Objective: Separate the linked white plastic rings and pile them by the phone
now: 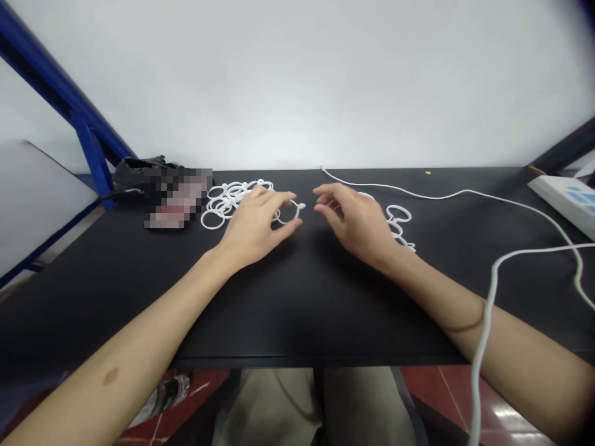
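Observation:
My left hand [255, 226] is above the black table with its thumb and forefinger curved around a thin white plastic ring [298, 212] that has a small rounded tab. The ring shows between these two fingertips, and part of it is hidden by the hand. Facing it across a short gap is my right hand [360, 220], its thumb and fingers bent but apart, with nothing visible between them. A pile of similar white rings [212, 219] lies just left of my left hand. More white rings [398, 214] lie behind and beside my right hand, which partly hides them.
A white cable [437, 197] runs along the back of the table [297, 310], and another stretch hangs across my right forearm. At the far right stands a white box [569, 198] with blue markings. A black bag [139, 173] and a blurred-out item [179, 198] lie at left.

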A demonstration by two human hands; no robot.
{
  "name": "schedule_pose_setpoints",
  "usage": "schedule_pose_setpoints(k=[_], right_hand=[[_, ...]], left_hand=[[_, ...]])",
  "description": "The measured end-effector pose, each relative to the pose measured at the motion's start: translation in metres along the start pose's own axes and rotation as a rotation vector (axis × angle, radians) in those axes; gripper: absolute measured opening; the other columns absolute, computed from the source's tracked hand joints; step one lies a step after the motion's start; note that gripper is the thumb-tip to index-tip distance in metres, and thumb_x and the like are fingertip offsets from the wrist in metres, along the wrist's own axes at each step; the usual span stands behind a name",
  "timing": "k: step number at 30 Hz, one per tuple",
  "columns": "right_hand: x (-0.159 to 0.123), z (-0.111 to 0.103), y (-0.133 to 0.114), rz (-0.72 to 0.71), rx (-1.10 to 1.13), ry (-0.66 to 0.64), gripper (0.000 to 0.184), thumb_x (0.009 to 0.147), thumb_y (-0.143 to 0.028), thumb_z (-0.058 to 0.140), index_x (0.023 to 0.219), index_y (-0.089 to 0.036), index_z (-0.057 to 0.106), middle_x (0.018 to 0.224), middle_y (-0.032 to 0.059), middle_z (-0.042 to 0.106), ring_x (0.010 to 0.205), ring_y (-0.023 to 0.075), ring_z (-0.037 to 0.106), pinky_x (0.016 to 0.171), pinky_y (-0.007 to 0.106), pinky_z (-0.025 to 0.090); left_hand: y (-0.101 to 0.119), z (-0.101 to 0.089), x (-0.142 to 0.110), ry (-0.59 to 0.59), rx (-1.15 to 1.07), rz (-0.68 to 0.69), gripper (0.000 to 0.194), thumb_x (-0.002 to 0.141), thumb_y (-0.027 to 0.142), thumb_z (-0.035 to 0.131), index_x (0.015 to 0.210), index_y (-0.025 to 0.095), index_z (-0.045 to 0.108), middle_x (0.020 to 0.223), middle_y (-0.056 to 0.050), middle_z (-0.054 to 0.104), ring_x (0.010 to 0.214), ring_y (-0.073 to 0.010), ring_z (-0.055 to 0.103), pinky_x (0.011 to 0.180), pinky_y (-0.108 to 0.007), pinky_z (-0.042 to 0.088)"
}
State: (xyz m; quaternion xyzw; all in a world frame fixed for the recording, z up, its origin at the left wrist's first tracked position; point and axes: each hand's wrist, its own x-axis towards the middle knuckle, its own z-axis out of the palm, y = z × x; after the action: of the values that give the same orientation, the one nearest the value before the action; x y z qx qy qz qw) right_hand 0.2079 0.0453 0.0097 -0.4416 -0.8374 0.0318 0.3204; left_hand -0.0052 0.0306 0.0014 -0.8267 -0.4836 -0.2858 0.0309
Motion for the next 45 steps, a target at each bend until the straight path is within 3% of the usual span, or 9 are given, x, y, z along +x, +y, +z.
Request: schedule_pose_setpoints(k=[3,6,15,20,24,29,32,38,45], right_hand=[[0.004,-0.007,0.016,0.116,-0.346,0.018,0.037,0.092,-0.034,0.059,0.121,-0.011,0.06,0.111,0.0162,0.066,0.104,0.0313,0.059,0.087,0.043,0.046],[0.004,-0.01,0.027,0.22,-0.554,-0.092,0.049,0.087,-0.049,0.062,0.116,-0.009,0.064,0.114,0.0208,0.062,0.108,0.0383,0.054,0.089,0.05,0.043],[0.0,-0.005,0.029,0.183,-0.583,-0.213,0.028,0.094,-0.033,0.051,0.106,-0.015,0.068,0.111,0.0162,0.061,0.103,0.0318,0.054,0.086,0.043,0.041],[0.001,-0.005,0.028,0.122,-0.52,-0.15,0.026,0.096,-0.031,0.05,0.106,-0.016,0.069,0.108,0.0158,0.062,0.096,0.0293,0.054,0.083,0.041,0.042],[0.002,-0.006,0.019,0.002,-0.404,-0.079,0.024,0.097,-0.027,0.05,0.106,-0.017,0.07,0.103,0.0137,0.065,0.089,0.0259,0.052,0.083,0.04,0.043],[-0.001,-0.006,0.001,-0.318,-0.178,-0.19,0.022,0.096,-0.017,0.049,0.104,-0.019,0.069,0.099,0.0088,0.068,0.086,0.0205,0.054,0.078,0.031,0.044],[-0.004,-0.005,-0.007,-0.397,-0.131,-0.258,0.021,0.096,-0.015,0.049,0.103,-0.018,0.068,0.095,0.0071,0.068,0.081,0.0182,0.056,0.072,0.03,0.043],[-0.006,-0.004,-0.014,-0.334,-0.13,-0.299,0.022,0.097,-0.019,0.048,0.11,-0.017,0.066,0.094,0.0075,0.067,0.082,0.0187,0.059,0.069,0.028,0.042],[-0.008,-0.003,-0.016,-0.277,-0.1,-0.219,0.022,0.098,-0.023,0.045,0.11,-0.015,0.062,0.097,0.0081,0.07,0.084,0.0197,0.063,0.068,0.029,0.043]], left_hand=[[-0.012,-0.002,0.001,0.036,0.197,-0.129,0.044,0.095,0.034,0.05,0.132,0.012,0.054,0.121,-0.013,0.065,0.113,-0.0312,0.052,0.101,-0.046,0.041],[-0.023,-0.001,0.001,-0.011,0.289,-0.277,0.052,0.095,0.036,0.047,0.138,0.008,0.049,0.135,-0.018,0.057,0.121,-0.0369,0.049,0.104,-0.051,0.039],[-0.038,0.005,-0.001,-0.131,0.288,-0.406,0.064,0.097,0.053,0.038,0.142,0.009,0.046,0.144,-0.021,0.049,0.133,-0.0401,0.042,0.111,-0.057,0.031],[-0.035,0.003,0.0,-0.042,0.313,-0.316,0.061,0.095,0.049,0.044,0.137,0.004,0.05,0.138,-0.023,0.053,0.132,-0.0421,0.039,0.111,-0.057,0.031],[-0.019,-0.001,0.001,-0.005,0.196,-0.14,0.057,0.094,0.044,0.05,0.139,0.009,0.048,0.138,-0.016,0.053,0.131,-0.0357,0.039,0.111,-0.05,0.034],[0.004,0.0,0.0,-0.169,-0.006,0.1,0.06,0.091,0.046,0.059,0.141,0.016,0.042,0.131,-0.011,0.058,0.122,-0.0273,0.048,0.107,-0.044,0.039],[0.009,0.003,0.0,-0.272,-0.068,0.146,0.042,0.093,0.04,0.059,0.127,0.016,0.054,0.11,-0.008,0.065,0.104,-0.0245,0.054,0.093,-0.039,0.046],[0.005,0.003,-0.001,-0.269,-0.114,0.137,0.023,0.091,0.035,0.062,0.105,0.016,0.061,0.097,-0.005,0.064,0.093,-0.0225,0.054,0.082,-0.035,0.045],[0.007,0.003,-0.001,-0.222,-0.168,0.105,0.017,0.091,0.035,0.06,0.091,0.018,0.058,0.083,-0.002,0.061,0.082,-0.0196,0.054,0.073,-0.033,0.044]])
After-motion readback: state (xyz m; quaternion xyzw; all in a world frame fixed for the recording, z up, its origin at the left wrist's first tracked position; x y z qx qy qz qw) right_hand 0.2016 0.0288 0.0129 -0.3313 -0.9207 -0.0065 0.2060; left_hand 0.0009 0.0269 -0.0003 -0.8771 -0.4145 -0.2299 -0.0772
